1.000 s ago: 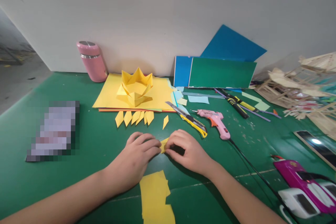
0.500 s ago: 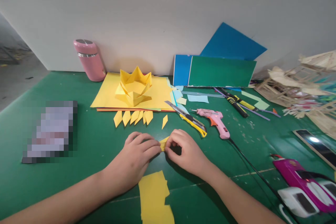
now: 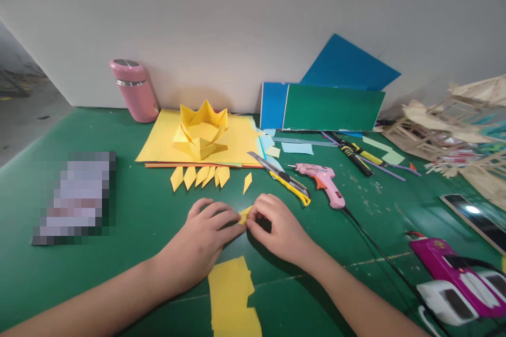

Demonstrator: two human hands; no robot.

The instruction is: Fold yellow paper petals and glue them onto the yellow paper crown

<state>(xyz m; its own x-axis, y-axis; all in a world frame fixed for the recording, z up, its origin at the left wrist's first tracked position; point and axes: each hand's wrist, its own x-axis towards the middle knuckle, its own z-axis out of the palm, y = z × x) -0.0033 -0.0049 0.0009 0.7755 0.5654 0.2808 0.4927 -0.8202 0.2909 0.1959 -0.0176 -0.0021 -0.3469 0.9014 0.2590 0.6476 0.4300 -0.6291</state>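
My left hand (image 3: 205, 234) and my right hand (image 3: 274, 226) meet fingertip to fingertip on the green table, both pinching a small folded yellow paper piece (image 3: 244, 215) that lies on the surface between them. Most of that piece is hidden under the fingers. Just behind the hands lie several folded yellow diamond shapes (image 3: 201, 176) in a row, with a single one (image 3: 247, 182) a little to their right. A cut yellow paper scrap (image 3: 232, 295) lies in front of my wrists.
A folded yellow crown-like box (image 3: 202, 129) sits on a stack of yellow sheets (image 3: 164, 139). There are a pink bottle (image 3: 134, 89), a yellow utility knife (image 3: 282, 178), a pink glue gun (image 3: 323, 181), blue and green cards (image 3: 332, 108), wooden stick models (image 3: 454, 131) and a magenta device (image 3: 454, 274).
The hands stay on the small yellow piece; the fingertips have closed in slightly tighter over it. The view has shifted a little.
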